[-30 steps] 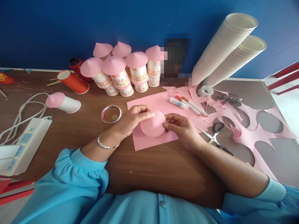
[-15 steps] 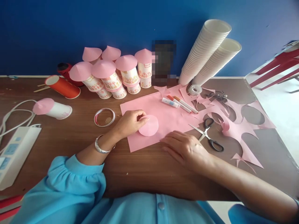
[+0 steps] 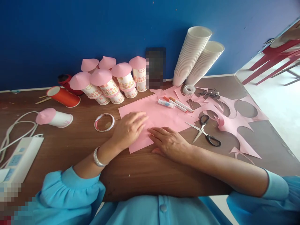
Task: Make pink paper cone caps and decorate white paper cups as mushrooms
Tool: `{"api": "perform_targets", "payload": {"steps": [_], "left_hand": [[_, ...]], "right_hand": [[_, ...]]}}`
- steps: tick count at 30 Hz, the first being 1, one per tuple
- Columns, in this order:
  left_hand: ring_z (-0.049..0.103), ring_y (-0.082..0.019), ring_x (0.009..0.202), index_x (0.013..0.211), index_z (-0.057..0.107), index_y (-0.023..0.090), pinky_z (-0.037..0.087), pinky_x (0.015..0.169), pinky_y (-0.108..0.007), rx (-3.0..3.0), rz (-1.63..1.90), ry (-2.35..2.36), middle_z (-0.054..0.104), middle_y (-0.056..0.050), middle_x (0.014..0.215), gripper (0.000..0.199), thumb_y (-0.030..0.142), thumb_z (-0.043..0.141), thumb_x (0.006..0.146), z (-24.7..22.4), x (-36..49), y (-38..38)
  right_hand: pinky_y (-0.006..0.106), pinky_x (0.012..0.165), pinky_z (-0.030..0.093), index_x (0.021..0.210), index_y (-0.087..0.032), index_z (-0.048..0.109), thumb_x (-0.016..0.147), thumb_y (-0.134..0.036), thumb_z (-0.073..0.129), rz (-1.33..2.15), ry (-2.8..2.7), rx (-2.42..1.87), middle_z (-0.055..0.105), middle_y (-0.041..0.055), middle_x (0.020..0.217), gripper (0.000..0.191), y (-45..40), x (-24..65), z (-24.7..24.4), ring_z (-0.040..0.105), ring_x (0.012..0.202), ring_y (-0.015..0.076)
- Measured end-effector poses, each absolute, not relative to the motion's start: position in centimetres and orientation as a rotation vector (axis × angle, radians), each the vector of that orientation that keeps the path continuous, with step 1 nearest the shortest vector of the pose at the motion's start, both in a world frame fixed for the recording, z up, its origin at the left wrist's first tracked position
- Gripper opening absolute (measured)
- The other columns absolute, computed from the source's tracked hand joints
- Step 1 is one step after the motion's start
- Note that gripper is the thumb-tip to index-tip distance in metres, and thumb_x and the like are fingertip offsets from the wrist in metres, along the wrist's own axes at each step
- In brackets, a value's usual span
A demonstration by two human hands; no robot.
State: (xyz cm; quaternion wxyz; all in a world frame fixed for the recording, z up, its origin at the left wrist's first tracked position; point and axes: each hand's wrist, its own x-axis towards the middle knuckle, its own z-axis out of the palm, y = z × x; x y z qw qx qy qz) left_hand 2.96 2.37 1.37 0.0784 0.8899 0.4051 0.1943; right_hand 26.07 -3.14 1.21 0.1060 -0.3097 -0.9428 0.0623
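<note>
Fingers stretched out, my left hand (image 3: 130, 126) rests on the left part of a pink paper sheet (image 3: 152, 109). My right hand (image 3: 170, 143) lies flat at the sheet's near edge, its fingertips close to my left hand. I cannot make out the pink paper circle against the sheet; the hands may cover it. A glue stick (image 3: 166, 103) and several markers (image 3: 178, 104) lie on the sheet's far right part. Scissors (image 3: 203, 131) with black handles lie spread apart to the right of my right hand.
Cut pink scraps (image 3: 236, 128) and a tape roll (image 3: 188, 90) lie right, near two stacks of white cups (image 3: 193, 53). Left are a tape ring (image 3: 104, 122), several decorated cup towers (image 3: 100, 78), an orange cup (image 3: 65, 97), a roofed cup (image 3: 55, 118) and a power strip (image 3: 24, 159).
My left hand has let go of the pink circle and opened out over the sheet. My right hand has moved left, close to it. The camera view has shifted slightly.
</note>
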Motion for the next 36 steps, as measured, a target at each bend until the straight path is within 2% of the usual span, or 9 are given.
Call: {"api": "perform_targets", "payload": {"steps": [5,9,13,18,21,23,28,32,36], "left_hand": [[0.044,-0.030,0.152,0.152,0.051,0.018,0.035,0.126,-0.054,2.794,0.300,1.004,0.052,-0.014,0.160,0.048,0.029,0.047,0.106,-0.5,2.8,0.4],[0.037,-0.029,0.156,0.156,0.045,0.019,0.033,0.127,-0.053,2.800,0.157,0.957,0.045,-0.013,0.165,0.051,0.031,0.042,0.107,-0.7,2.4,0.7],[0.037,-0.032,0.156,0.153,0.048,0.022,0.030,0.126,-0.064,2.800,0.280,0.927,0.048,-0.015,0.162,0.049,0.035,0.048,0.106,0.9,2.3,1.4],[0.057,-0.029,0.138,0.142,0.056,0.022,0.048,0.117,-0.053,2.625,0.744,1.117,0.062,-0.015,0.144,0.040,0.023,0.052,0.103,2.8,2.8,3.5],[0.065,-0.026,0.122,0.145,0.052,0.022,0.056,0.105,-0.047,2.426,0.937,1.197,0.063,-0.015,0.139,0.047,0.030,0.061,0.100,3.1,3.7,5.6],[0.070,-0.021,0.103,0.146,0.052,0.022,0.062,0.087,-0.037,2.269,0.951,1.131,0.067,-0.014,0.133,0.054,0.034,0.068,0.096,3.0,4.4,6.7],[0.069,-0.018,0.086,0.113,0.076,0.020,0.057,0.080,-0.030,2.044,0.931,1.156,0.077,-0.009,0.104,0.026,0.037,0.070,0.094,2.4,5.3,7.4],[0.071,-0.018,0.081,0.115,0.077,0.019,0.058,0.075,-0.030,1.879,0.889,1.196,0.079,-0.009,0.100,0.036,0.043,0.076,0.088,1.8,4.6,7.0],[0.073,-0.018,0.072,0.115,0.078,0.016,0.059,0.067,-0.029,1.772,0.833,1.160,0.080,-0.009,0.090,0.042,0.048,0.077,0.087,1.7,4.0,6.9]], "right_hand": [[0.039,0.082,0.056,0.116,-0.015,0.073,0.103,-0.026,0.058,0.218,-2.708,-1.137,0.076,0.0164,0.117,0.023,-0.8,27.7,4.1,0.069,0.106,0.0280],[0.040,0.078,0.052,0.121,-0.012,0.071,0.103,-0.020,0.052,-0.010,-2.557,-1.530,0.074,0.0186,0.120,0.027,3.6,29.3,4.8,0.062,0.113,0.0329],[0.043,0.082,0.047,0.120,-0.009,0.071,0.102,-0.011,0.041,-0.027,-2.502,-1.656,0.073,0.0206,0.111,0.035,7.2,29.6,3.3,0.058,0.111,0.0345],[0.043,0.082,0.048,0.109,-0.006,0.074,0.098,-0.011,0.045,-0.030,-2.436,-1.591,0.072,0.0226,0.108,0.031,7.6,28.9,2.7,0.062,0.105,0.0334],[0.034,0.071,0.049,0.115,-0.013,0.072,0.093,-0.016,0.055,0.168,-2.332,-1.482,0.072,0.0139,0.108,0.028,7.1,28.5,3.0,0.066,0.091,0.0239],[0.030,0.068,0.048,0.112,-0.017,0.073,0.091,-0.019,0.058,0.489,-2.160,-1.350,0.074,0.0075,0.102,0.026,7.0,28.1,2.7,0.064,0.080,0.0176],[0.029,0.065,0.047,0.105,-0.017,0.076,0.084,-0.036,0.072,1.162,-1.677,-1.206,0.074,0.0046,0.090,0.028,6.9,27.3,0.7,0.059,0.072,0.0146],[0.028,0.059,0.047,0.101,-0.014,0.077,0.075,-0.049,0.084,1.426,-1.425,-1.185,0.070,0.0018,0.076,0.044,6.7,27.1,0.3,0.057,0.065,0.0132],[0.029,0.059,0.051,0.095,-0.015,0.078,0.071,-0.054,0.088,1.434,-1.332,-1.141,0.067,0.0001,0.070,0.046,6.4,27.1,0.9,0.057,0.061,0.0124]]}}
